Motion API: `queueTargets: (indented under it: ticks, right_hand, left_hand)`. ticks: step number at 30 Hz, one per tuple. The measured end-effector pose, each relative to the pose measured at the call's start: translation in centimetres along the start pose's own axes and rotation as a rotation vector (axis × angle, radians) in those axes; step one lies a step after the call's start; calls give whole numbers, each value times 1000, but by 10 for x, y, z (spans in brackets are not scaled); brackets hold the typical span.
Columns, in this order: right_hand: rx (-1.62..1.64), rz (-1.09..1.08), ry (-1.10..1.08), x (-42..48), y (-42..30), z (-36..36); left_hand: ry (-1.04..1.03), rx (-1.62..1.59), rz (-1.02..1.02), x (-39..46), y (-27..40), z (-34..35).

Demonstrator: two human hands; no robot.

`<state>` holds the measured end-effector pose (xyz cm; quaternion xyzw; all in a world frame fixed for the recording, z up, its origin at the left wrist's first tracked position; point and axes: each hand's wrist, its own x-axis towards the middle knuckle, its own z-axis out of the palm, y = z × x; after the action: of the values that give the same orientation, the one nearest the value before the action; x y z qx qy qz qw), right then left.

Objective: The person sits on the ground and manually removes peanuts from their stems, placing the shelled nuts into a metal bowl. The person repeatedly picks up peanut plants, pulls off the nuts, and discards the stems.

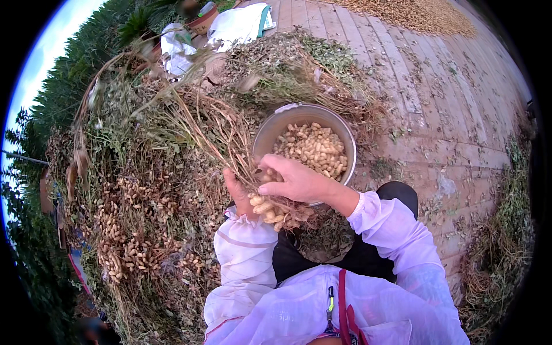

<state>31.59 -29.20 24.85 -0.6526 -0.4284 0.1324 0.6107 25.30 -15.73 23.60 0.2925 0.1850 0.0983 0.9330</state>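
My left hand (238, 194) grips the stems of an uprooted peanut plant (224, 142), whose dry stalks spread up and to the left. At its root end hangs a cluster of peanut pods (272, 211), just below my hands. My right hand (293, 177) reaches across the plant's base, thumb and fingers apart around a few pods; whether it grips them I cannot tell. Beyond my right hand stands a round metal pot (351, 151), partly filled with loose peanuts in the shell (317, 146). My right forearm passes over the pot's near rim.
A large heap of peanut plants with pods (129, 241) lies on the left. More stalks (319, 77) lie beyond the pot. White sacks (237, 23) and a planter (202, 21) stand at the top. Peanuts (414, 15) are spread on the paving. More plants (496, 258) lie at right.
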Motion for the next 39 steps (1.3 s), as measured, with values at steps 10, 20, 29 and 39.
queueTargets:
  ticks: [10,20,29,39]
  right_hand:
    - [-383,-149,420,4,4,15]
    - [-1117,-100,659,12,23,-61]
    - [-27,44,-18,7,-8,-22]
    - [-290,129,455,8,32,13]
  left_hand:
    - [-190,-50,74,1,-5,2]
    - [78,26,123,24,4,16]
    - [-139,-28,127,45,0,-21]
    - [-134,41,20,35,-4,6]
